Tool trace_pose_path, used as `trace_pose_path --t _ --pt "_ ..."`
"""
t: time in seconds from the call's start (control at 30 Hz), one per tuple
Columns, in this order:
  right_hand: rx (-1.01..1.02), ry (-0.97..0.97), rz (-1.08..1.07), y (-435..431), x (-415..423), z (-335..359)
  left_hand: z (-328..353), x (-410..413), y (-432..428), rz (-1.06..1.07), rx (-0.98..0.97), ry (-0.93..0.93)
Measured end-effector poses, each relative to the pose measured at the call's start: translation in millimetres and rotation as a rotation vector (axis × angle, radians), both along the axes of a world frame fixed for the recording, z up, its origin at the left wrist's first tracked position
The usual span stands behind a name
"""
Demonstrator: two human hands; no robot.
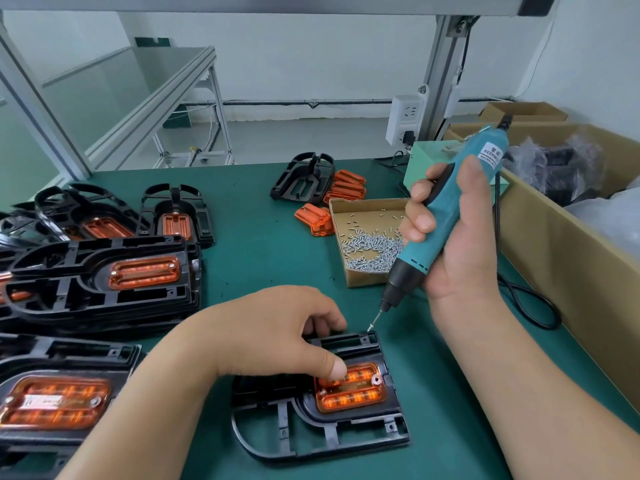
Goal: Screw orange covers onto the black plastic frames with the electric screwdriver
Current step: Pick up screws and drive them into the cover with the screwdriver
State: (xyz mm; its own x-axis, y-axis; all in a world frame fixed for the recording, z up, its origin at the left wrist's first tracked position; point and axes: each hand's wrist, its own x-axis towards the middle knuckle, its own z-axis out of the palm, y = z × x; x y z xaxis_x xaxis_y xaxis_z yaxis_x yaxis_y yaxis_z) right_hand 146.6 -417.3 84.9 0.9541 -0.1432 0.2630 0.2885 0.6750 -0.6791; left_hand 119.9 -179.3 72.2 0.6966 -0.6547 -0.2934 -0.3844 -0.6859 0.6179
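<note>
1. Bounded at the rear by a plain white wall (294,57), with a dark cable conduit (277,102) along its base.
2. Finished below in a pale grey floor (294,136).
3. Framed overhead by an aluminium beam (242,1) and, at right, by an aluminium post (441,64) carrying a white socket strip (405,119).
4. Surfaced with a green bench mat (263,265).
5. Flanked at left rear by a second aluminium-framed bench (166,64) with a pale green top.
6. Bordered at right by open cardboard boxes (554,258).
7. Lit evenly; soft shadows only.
</note>
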Motion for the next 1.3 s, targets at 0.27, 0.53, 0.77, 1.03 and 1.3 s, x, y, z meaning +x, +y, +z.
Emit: trace_pose_path --t 0.27,0.53,0.77,1.03,1.3 --pt "-0.098 -0.150 0.233 8 -15 6 -7 -7 -11 0.014 0.077 -0.106" --pt "-0.120 -0.187 0.373 17 -26 7 -8 -9 -13 0.046 0.069 -0.101" --pt "-0.133 -0.193 0.390 18 -29 8 -6 -10 -13 0.062 0.066 -0.080" --pt "-0.187 -0.189 0.430 22 -30 7 -6 -11 -14 0.070 0.066 -0.081" --pt "-0.249 -0.230 0.459 25 -36 10 -2 -13 -15 0.088 0.056 -0.043"
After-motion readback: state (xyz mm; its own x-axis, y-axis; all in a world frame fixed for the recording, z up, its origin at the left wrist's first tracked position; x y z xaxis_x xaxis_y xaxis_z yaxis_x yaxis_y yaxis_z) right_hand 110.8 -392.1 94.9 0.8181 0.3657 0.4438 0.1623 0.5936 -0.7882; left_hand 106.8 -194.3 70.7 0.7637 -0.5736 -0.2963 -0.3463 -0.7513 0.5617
